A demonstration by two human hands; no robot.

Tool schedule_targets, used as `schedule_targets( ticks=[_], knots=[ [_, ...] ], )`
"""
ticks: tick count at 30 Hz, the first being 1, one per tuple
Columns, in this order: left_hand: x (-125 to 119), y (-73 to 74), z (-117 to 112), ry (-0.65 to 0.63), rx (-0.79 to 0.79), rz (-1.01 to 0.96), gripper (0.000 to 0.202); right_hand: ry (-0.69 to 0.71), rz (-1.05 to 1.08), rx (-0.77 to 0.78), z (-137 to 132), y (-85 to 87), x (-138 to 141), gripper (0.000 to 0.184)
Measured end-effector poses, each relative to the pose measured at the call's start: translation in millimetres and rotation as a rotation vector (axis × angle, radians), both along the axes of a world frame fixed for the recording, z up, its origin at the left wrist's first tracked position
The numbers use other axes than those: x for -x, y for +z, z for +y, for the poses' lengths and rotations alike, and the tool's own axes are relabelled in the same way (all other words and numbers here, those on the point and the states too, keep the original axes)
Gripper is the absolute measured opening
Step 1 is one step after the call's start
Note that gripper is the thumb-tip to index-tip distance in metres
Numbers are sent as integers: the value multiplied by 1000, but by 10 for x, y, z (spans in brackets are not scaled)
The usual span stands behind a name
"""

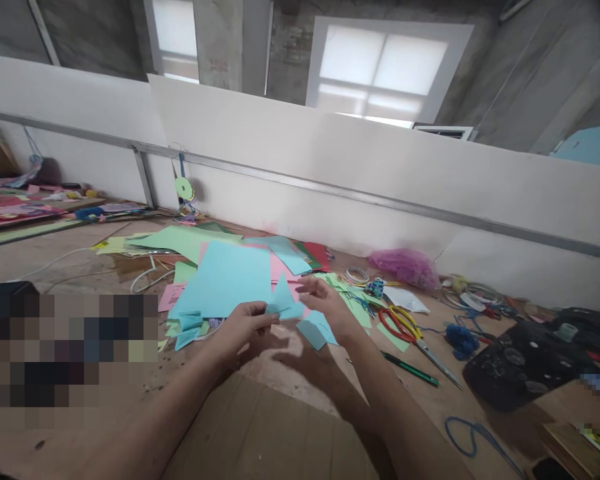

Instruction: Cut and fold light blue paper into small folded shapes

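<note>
Beside the large blue sheet, the left hand is pinching 1 blue piece; the right hand is hovering, spread.

On the table, around the scissors
Paper in left hand is at their left, yarn at right, bag behind.
</note>
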State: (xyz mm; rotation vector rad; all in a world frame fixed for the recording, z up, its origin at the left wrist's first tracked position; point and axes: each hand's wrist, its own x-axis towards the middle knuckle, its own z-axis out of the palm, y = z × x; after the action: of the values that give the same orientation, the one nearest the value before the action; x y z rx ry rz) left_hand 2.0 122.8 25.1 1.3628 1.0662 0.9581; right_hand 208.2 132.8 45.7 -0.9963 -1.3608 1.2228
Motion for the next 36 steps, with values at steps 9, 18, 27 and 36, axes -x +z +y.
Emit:
schedule_targets(
  ticks=[9, 18, 27, 36],
  knots=[
    [-11, 27, 6, -144, -38, 63, 33, 42, -50, 132, 11, -132, 90, 28],
    [22, 35, 21, -114, -127, 133, 36, 130, 55, 160, -16, -130, 81, 32],
    [75, 55, 50, -48, -152, 38, 32, 104, 161, 156, 24, -198, 35, 33],
    [69, 13, 53, -18, -194, 74, 26, 117, 151, 135, 14, -183, 73, 28]
  ],
)
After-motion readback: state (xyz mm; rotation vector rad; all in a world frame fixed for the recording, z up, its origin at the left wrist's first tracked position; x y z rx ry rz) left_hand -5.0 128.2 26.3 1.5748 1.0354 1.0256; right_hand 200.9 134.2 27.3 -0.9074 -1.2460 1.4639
